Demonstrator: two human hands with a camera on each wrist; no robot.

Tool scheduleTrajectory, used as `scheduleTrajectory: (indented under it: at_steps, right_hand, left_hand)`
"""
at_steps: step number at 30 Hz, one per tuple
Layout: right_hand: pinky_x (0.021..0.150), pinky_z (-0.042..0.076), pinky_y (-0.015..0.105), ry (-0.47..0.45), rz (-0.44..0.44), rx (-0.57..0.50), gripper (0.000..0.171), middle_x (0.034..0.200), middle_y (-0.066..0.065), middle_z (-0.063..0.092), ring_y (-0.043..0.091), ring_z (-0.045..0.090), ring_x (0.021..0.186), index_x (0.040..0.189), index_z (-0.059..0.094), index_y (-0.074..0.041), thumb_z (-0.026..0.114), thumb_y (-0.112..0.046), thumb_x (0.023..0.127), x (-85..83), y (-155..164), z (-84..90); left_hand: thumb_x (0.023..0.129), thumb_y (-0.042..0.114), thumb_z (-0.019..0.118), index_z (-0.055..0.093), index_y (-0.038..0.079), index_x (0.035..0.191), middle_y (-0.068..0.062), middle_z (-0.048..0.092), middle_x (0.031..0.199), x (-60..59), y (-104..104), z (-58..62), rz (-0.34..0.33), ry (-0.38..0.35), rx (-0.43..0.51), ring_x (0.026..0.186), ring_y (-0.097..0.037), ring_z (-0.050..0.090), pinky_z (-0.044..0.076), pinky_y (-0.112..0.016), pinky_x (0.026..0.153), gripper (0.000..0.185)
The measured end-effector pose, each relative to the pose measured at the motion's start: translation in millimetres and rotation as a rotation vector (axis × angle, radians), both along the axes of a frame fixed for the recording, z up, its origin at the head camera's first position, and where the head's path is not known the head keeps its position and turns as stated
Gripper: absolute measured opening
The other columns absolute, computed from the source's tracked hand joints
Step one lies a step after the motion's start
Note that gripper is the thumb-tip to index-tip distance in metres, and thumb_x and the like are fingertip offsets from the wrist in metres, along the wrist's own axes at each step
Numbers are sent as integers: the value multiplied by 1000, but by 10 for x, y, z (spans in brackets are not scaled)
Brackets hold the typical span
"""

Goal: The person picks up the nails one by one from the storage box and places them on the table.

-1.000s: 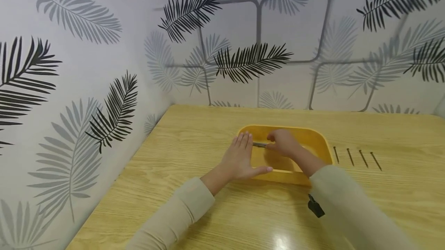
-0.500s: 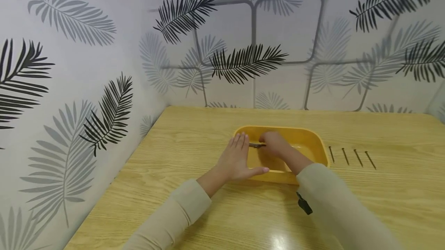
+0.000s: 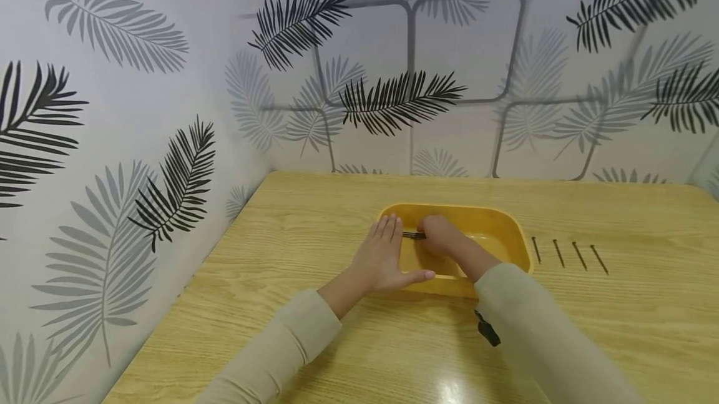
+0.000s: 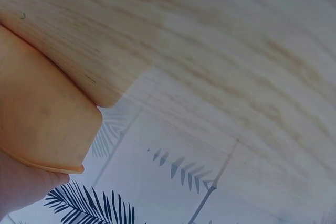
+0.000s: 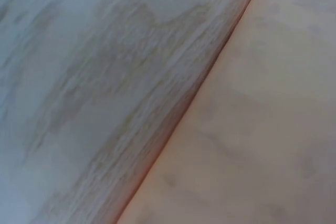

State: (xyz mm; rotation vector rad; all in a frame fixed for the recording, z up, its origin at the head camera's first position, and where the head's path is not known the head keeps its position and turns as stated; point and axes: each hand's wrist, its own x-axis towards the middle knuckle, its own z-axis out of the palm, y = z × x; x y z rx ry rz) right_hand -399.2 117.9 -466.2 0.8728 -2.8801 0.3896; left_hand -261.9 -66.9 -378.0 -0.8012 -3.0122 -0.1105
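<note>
A yellow plastic tray sits on the wooden table. My left hand rests flat against the tray's left wall, fingers straight and thumb out along the near rim. My right hand is inside the tray, its fingers curled round a small bunch of dark nails whose ends poke out to the left. In the left wrist view the tray shows from outside, with a bit of my palm at the lower left. The right wrist view shows only the tray's wall beside the table top.
Several dark nails lie side by side in a row on the table right of the tray. Leaf-patterned walls close the table on the left and at the back. A black tag hangs from my right sleeve.
My right hand has shifted slightly left inside the tray with the nails. The left hand stays against the tray's left wall.
</note>
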Motion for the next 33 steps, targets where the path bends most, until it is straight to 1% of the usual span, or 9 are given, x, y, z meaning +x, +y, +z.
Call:
scheduleTrajectory:
  at_steps: [4,8,11,17,21,24,28,31,33]
  right_hand:
    - [57,40,33,11,-7,50,12,62,4,55,20,45,60,63,59,-8,61,-2,74,-207,44,-231]
    - [50,35,28,49,-9,17,20,56,-6,49,13,40,55,55,55,-20,65,-6,66,-758,160,-831]
    - [51,40,30,36,-22,22,15,59,-3,56,15,46,56,60,61,-17,67,-7,67,-871,181,-948]
    - [58,49,34,-6,-16,22,2,71,5,65,21,58,65,72,67,-9,67,-7,71,-598,142,-651]
    - [49,42,27,20,-23,5,10,59,-1,57,15,50,55,62,60,-12,65,-5,66,-480,119,-546]
    - [49,42,24,-27,-63,28,12,59,-5,56,12,49,54,62,59,-14,67,-8,68,-461,122,-515]
    - [51,44,29,-101,-39,37,8,64,3,61,16,51,57,70,63,-6,66,-11,75,-223,116,-263]
    - [50,42,29,-129,-16,31,14,62,5,59,17,49,55,69,61,-3,66,-12,78,-165,130,-202]
    - [46,39,28,-138,-26,37,21,56,3,55,14,44,50,63,58,-6,67,-17,78,-301,178,-329]
  left_hand:
    - [82,74,40,11,-2,148,-18,9,156,8,4,12,4,-3,2,145,-28,8,10,-40,118,105]
    - [82,74,40,11,-3,147,-18,9,155,14,0,11,4,3,2,145,-29,8,10,-41,118,105]
    - [82,74,40,12,-3,147,-18,9,155,13,1,5,3,8,6,145,-29,8,10,-41,118,105]
    - [82,74,39,11,-3,147,-18,9,155,5,10,-7,2,7,2,145,-28,8,10,-41,118,105]
    - [82,74,39,11,-3,147,-18,9,156,8,15,-6,1,12,-1,145,-28,8,10,-41,118,105]
    - [82,74,39,11,-3,148,-18,10,156,12,17,0,3,12,0,145,-28,8,10,-41,118,105]
    - [82,74,39,11,-3,148,-18,9,156,12,18,8,3,12,-6,145,-28,8,10,-41,118,105]
    - [82,74,39,11,-3,148,-18,9,156,12,19,10,1,14,-7,145,-28,8,10,-41,118,105]
    - [82,74,40,12,-3,147,-18,10,156,12,21,7,0,15,-5,145,-29,8,10,-41,118,105]
